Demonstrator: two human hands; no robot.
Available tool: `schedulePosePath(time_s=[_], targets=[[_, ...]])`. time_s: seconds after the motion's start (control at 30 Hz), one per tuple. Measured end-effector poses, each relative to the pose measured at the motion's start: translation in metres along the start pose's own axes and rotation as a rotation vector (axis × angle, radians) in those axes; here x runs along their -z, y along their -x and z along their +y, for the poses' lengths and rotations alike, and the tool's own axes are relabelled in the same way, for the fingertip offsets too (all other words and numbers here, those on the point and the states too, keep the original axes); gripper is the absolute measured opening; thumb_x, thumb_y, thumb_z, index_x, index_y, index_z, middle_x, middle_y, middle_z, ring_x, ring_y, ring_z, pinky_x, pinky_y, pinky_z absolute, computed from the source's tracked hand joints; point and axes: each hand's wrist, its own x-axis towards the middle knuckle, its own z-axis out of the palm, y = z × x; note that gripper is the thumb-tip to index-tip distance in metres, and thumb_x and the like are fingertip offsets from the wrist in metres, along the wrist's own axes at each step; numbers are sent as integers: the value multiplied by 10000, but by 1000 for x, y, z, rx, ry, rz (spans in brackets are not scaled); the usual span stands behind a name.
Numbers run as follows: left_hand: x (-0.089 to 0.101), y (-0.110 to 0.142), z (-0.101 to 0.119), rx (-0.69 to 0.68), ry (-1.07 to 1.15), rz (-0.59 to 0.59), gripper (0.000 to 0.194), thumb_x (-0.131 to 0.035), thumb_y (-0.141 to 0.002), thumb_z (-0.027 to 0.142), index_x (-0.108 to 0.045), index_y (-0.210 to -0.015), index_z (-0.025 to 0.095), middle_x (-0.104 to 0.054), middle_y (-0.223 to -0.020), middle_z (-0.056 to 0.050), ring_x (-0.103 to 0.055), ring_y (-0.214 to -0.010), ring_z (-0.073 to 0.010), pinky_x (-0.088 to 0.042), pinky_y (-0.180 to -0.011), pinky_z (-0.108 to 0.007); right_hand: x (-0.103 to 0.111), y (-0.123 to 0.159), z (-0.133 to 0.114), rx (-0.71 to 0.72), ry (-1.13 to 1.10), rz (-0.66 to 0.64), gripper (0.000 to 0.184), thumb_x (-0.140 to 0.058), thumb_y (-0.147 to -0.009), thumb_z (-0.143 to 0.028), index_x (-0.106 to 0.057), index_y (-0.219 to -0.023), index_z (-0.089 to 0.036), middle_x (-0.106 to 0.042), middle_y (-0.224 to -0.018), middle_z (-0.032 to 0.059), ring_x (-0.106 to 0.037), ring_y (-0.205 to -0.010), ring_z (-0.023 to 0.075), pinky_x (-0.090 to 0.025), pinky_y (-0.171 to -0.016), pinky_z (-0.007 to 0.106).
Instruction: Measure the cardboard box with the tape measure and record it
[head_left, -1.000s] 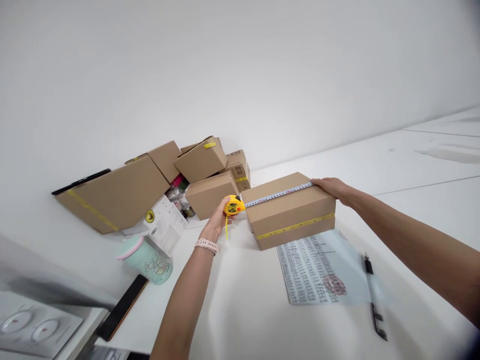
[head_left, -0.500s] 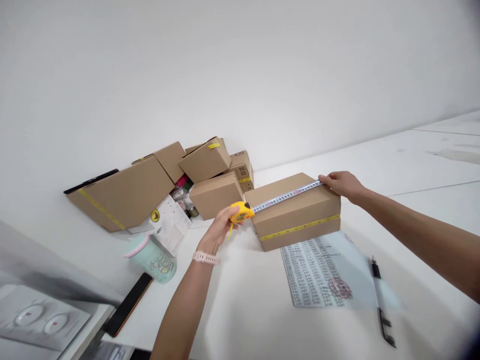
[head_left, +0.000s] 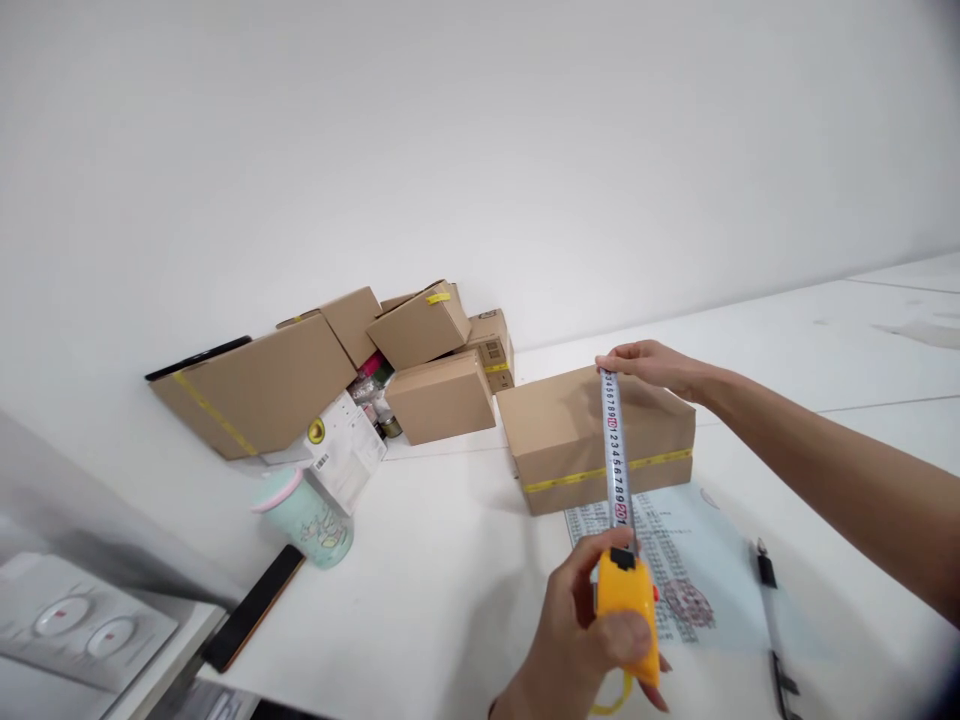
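Note:
My left hand (head_left: 574,625) is wrapped round the yellow case of a tape measure (head_left: 628,610), low in the view and near me. From the case the silver blade (head_left: 614,450) runs away from me, across the top of a closed cardboard box (head_left: 555,420) with yellow tape along its side. At the box's far edge my right hand (head_left: 649,365) pinches the blade's end; the tip itself is hidden by the fingers. Under the box's near side lies a printed sheet (head_left: 682,570) with a red stamp, partly covered by the left hand and tape measure.
Several cardboard boxes (head_left: 439,400) are stacked against the wall at left. A mint cup with a pink lid (head_left: 311,525) stands beside a white avocado-print package (head_left: 345,450). A black pen (head_left: 769,590) lies at right. A dark flat bar (head_left: 255,607) rests at the table's left edge.
My left hand has swung the tape case from the box's left end down toward me. My right hand has shifted left, so the blade now crosses the box's width instead of its length.

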Motion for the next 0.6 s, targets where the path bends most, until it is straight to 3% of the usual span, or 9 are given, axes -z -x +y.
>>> schedulePosePath(time_s=[0.1, 0.2, 0.3, 0.43, 0.6], targets=[[-21, -7, 13, -44, 23, 128, 745, -826, -598, 539, -639, -1239, 208, -612, -1020, -78, -646, -584, -155, -508, -409, -234, -12, -10, 18, 14, -39, 95, 534, -548, -863, -718, -735, -891, -219, -745, -1069, 88, -663, -976, 259, -515, -863, 348], [-40, -21, 29, -111, 50, 261, 656, -764, -629, 607, -650, -1077, 141, -598, -903, -50, -627, -533, -141, -454, -374, -203, -24, -18, 31, 12, -35, 209, 594, -389, -952, -677, -712, -1100, -201, -716, -1236, 112, -646, -1137, 275, -491, -982, 363], [-56, -46, 40, -139, 92, 391, 607, -742, -639, 620, -632, -987, 135, -588, -830, -34, -626, -513, -136, -444, -385, -197, -31, -18, 33, 10, 29, 214, 603, -341, -972, -651, -690, -1173, -202, -693, -1300, 114, -625, -1198, 290, -461, -1043, 393], [-69, -76, 44, -117, 128, 484, 518, -740, -670, 549, -633, -965, 137, -580, -845, -29, -606, -461, -118, -446, -383, -214, -32, -10, 26, 1, 149, 192, 636, -322, -960, -671, -701, -1183, -211, -679, -1332, 112, -643, -1173, 323, -492, -1007, 442], [-77, -82, 36, -76, 145, 511, 471, -712, -722, 516, -626, -993, 141, -570, -787, -15, -594, -440, -117, -436, -380, -213, -32, -13, 27, 81, 328, 176, 705, -243, -953, -695, -704, -1236, -244, -708, -1283, 113, -687, -1086, 324, -551, -899, 465]])
